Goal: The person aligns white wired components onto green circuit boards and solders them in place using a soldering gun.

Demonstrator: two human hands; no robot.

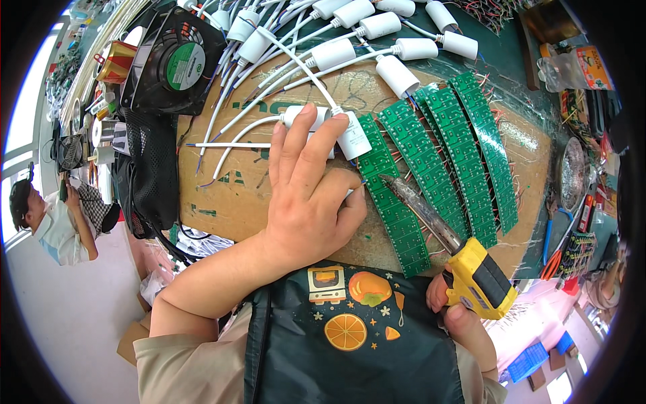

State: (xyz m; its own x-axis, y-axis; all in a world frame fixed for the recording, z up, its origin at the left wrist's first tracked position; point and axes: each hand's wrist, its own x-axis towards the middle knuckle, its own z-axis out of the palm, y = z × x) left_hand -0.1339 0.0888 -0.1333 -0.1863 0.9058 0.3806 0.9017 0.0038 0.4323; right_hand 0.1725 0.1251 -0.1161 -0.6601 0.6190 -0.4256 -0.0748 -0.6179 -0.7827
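Observation:
My left hand [303,195] lies over the cardboard, thumb and index finger pinched on a thin wire whose bluish end shows at a green circuit board strip [393,205]. Its middle fingertip touches a white cylindrical housing [354,138] with a white cable, resting by the strip's upper end. Another white housing [293,116] is partly hidden behind the raised fingers. My right hand [447,303] is closed around a yellow and black soldering iron [481,279]. The iron's dark tip points up and left, close to the pinched wire; contact cannot be made out.
More green board strips [481,155] stand in a row to the right on the cardboard [229,195]. Several white housings with cables [334,55] crowd the far side. A black fan [178,64] stands at far left. Pliers [553,259] lie right. Another person [60,222] is at left.

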